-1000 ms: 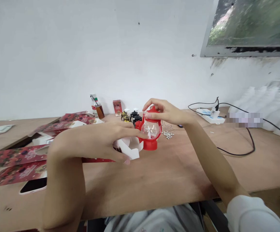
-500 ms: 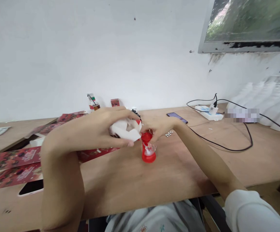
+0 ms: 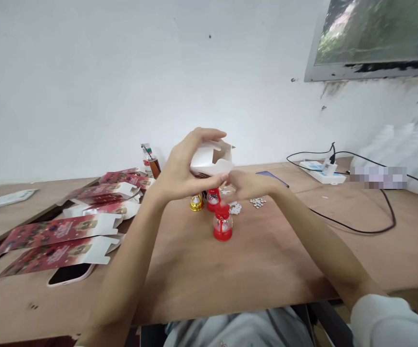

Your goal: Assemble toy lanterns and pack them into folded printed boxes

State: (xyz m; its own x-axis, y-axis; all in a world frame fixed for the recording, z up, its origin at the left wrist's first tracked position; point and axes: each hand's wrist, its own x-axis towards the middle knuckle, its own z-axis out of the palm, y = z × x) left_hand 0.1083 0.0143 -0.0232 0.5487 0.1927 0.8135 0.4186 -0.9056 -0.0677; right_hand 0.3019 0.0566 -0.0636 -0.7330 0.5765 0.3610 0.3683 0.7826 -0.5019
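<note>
My left hand (image 3: 183,168) is closed around a small carton (image 3: 212,158), holding it up off the table with its white flaps and open end towards the right. My right hand (image 3: 250,185) hovers just below and right of the carton, its fingers bent and smeared by motion; whether they hold anything is unclear. Below that hand a small red lantern (image 3: 222,227) with a clear globe stands upright on the table. Behind it are a second red lantern (image 3: 213,199) and a gold lantern (image 3: 196,202), both partly covered by my hands.
Flattened red printed cartons (image 3: 60,231) lie at left, overlapping a phone (image 3: 70,274). Small silver discs (image 3: 257,202) and white bits (image 3: 235,208) lie behind the lantern. Another phone (image 3: 272,178), a power strip (image 3: 322,172) and a black cable (image 3: 368,231) are at right.
The right hand set the red lantern upright on the table and let go of it, then rose towards the carton. My left hand lifted the carton up and to the right.
</note>
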